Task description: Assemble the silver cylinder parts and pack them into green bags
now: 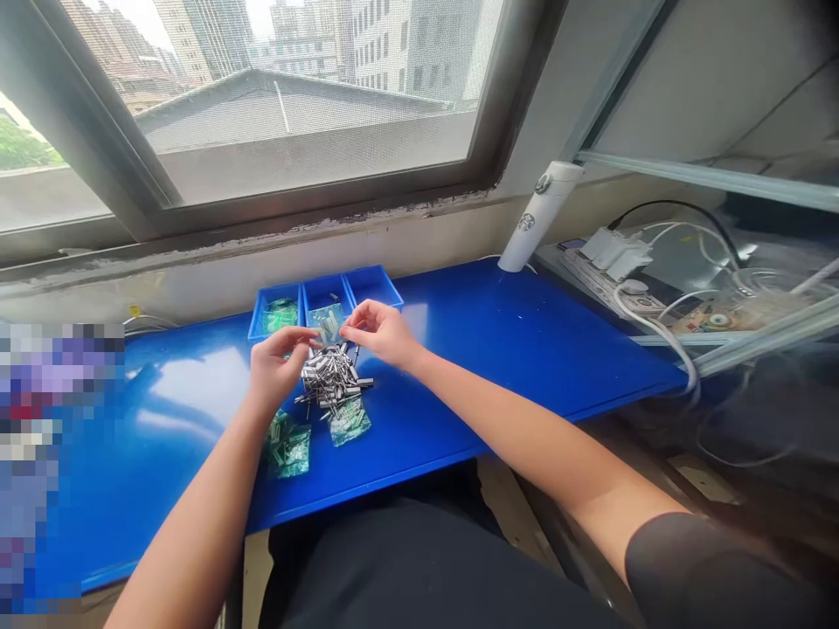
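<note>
My left hand (279, 362) and my right hand (384, 332) are raised close together over the blue table. Their fingertips pinch the two sides of a small clear plastic bag (328, 321) with pale slim pieces in it. Just below lies a loose pile of small metal rod-like parts (333, 377). One filled greenish bag (350, 421) rests at the pile's near edge. More such bags (288, 445) lie beside my left wrist, partly covered by it. Behind my hands stands a blue three-compartment tray (258, 316), with green-tinted bags (280, 314) in its left compartment.
A white flask (541, 217) stands at the back right of the blue table (485, 349). To its right are a power strip (609, 284) with white chargers and cables, by a metal frame. The window wall (216, 271) borders the back. A blurred-out patch covers the far left.
</note>
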### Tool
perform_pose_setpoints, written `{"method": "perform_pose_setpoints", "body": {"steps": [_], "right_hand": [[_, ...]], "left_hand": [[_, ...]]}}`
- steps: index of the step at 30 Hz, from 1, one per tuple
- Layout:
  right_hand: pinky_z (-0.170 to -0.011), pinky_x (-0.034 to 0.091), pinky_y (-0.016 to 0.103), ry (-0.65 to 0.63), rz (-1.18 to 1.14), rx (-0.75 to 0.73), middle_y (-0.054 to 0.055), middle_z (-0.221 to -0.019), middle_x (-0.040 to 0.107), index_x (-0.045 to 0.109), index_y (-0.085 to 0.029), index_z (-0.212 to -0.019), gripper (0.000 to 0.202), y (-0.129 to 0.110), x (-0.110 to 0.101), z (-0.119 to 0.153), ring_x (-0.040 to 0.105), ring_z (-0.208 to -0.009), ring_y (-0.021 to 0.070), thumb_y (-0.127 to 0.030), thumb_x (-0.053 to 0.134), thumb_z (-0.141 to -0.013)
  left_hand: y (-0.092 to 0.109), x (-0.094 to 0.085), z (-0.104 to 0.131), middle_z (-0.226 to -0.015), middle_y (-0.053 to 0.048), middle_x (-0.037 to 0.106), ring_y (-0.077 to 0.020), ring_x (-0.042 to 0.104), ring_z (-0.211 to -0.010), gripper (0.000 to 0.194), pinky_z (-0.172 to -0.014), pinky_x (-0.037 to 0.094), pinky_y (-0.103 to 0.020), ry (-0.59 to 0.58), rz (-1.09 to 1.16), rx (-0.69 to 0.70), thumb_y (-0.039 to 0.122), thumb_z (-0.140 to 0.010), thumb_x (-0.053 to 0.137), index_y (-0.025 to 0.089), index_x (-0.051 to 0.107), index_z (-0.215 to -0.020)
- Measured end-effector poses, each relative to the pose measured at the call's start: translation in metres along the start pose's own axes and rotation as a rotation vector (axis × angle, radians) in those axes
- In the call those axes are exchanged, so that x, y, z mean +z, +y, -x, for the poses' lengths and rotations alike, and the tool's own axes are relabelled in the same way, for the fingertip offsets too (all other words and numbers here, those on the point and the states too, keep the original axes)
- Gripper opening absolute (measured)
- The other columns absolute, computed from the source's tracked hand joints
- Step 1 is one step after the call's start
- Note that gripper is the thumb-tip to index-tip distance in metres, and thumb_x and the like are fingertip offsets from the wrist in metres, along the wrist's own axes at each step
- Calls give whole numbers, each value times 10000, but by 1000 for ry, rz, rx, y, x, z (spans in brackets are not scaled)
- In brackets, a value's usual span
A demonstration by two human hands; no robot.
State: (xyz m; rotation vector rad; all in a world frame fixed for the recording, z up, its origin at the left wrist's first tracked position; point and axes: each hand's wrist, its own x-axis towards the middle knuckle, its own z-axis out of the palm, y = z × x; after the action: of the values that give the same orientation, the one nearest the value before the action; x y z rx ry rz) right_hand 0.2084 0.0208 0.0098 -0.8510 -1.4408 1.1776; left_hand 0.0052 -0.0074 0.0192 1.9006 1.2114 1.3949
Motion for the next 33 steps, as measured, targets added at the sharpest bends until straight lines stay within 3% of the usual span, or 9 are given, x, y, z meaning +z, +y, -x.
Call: {"method": "perform_pose_setpoints", "body": {"steps": [7,13,15,20,24,28,33], "right_hand": [[-680,532,293,-70,-35,75,8,-769,691,632,-179,-939,360,0,0,2,637,-691,129,-336,812,-669],[-728,541,320,-86,27,37,40,-810,722,702,-160,-844,290,5,0,0,648,-730,144,-389,797,-694],[-728,535,320,-78,51,22,43,-818,725,711,-161,-845,285,6,0,-1,643,-729,143,-397,787,-704],[-736,524,314,-81,68,41,44,-826,724,713,-159,-845,259,4,-1,0,637,-734,142,-380,768,-722],[-719,505,301,-80,112,45,41,-822,717,712,-159,-835,236,2,-1,0,628,-736,140,-373,748,-743],[-688,477,283,-16,184,3,16,-759,693,707,-165,-816,222,3,-1,0,596,-694,125,-367,760,-740],[-593,447,261,-39,120,63,-20,-640,630,697,-170,-858,273,3,-1,0,551,-582,108,-412,759,-749]], "left_hand": [[4,2,-1,-758,-25,730,-155,717,-637,99,-602,560,-266,13,-34,-11,262,-805,655,187,683,-863],[0,4,-2,-787,-9,734,-135,695,-590,467,-611,569,-265,32,53,-62,245,-780,676,185,595,-1236],[1,3,-2,-772,-6,726,-135,689,-591,498,-617,566,-267,20,33,-61,248,-781,671,175,597,-1268],[1,1,-2,-725,-18,710,-147,667,-640,233,-661,545,-289,8,-94,-26,280,-827,620,178,708,-1017],[-2,0,-4,-722,-16,697,-142,628,-638,145,-652,517,-286,18,-171,24,291,-829,610,186,704,-865],[-4,1,-4,-678,3,665,-132,607,-606,134,-622,498,-269,19,-177,36,293,-829,611,191,694,-856],[-3,3,-2,-600,24,642,-128,619,-547,135,-535,474,-236,8,-118,-16,299,-838,615,195,673,-902]]}}
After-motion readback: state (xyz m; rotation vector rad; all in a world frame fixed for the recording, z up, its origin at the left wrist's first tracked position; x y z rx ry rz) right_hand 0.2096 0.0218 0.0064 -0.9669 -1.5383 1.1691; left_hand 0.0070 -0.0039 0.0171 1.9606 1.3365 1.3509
